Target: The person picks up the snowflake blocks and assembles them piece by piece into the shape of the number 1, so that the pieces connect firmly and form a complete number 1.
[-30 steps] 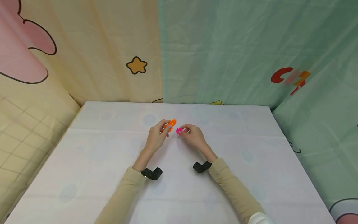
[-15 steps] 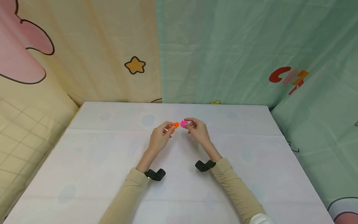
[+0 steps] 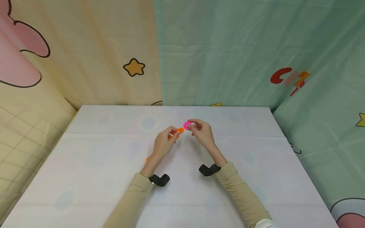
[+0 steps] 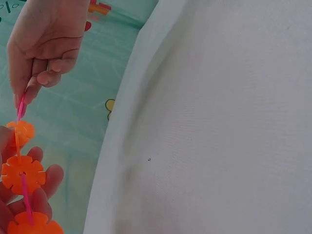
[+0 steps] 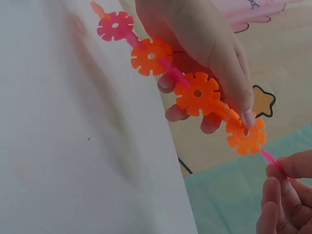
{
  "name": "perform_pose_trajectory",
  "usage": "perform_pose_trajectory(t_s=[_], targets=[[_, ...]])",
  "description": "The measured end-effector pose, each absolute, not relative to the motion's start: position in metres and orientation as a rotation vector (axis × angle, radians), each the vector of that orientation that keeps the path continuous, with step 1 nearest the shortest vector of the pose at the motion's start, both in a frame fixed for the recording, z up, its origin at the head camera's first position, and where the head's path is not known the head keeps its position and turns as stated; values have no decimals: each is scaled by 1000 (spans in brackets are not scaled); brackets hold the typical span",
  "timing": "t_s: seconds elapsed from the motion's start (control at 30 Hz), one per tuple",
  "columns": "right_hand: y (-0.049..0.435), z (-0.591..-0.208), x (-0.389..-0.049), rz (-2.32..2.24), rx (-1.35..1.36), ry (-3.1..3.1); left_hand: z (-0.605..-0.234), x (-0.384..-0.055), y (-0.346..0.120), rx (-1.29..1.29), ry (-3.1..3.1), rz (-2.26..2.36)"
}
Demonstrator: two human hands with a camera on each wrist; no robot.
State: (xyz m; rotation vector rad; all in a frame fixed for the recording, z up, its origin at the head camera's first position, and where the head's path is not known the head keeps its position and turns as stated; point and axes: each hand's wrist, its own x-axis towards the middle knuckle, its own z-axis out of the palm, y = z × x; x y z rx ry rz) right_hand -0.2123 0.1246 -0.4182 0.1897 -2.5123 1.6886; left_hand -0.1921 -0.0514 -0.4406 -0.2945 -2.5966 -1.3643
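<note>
My left hand [image 3: 163,142] grips a chain of interlocking snowflake discs, its thumb on the orange end disc [image 5: 246,135]. In the right wrist view the chain runs to the upper left, with orange discs [image 5: 197,93] face-on and pink discs [image 5: 115,26] among them. Pinched between my right thumb and fingers is a single pink snowflake disc [image 3: 187,125]; the right hand [image 3: 203,133] is just right of the left. Both wrist views show this pink disc edge-on at the orange end disc's rim; whether it sits in a slot, I cannot tell.
A white cloth covers the table [image 3: 99,177] under both hands, which are held above it near the far side. Behind stands a cream and green curtain [image 3: 214,57] with printed shapes. Each wrist wears a black camera mount [image 3: 159,180].
My right hand has moved up and right, its pink disc now facing the camera. The left hand has lowered slightly, and an orange bit of chain now shows beside the left wrist.
</note>
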Motion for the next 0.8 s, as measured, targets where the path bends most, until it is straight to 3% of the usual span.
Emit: perform_pose_trajectory(t_s=[0.8], targets=[[113,-416,-206,1683,127,-2407,-439,-190,-39,-355,-2519,-1197]])
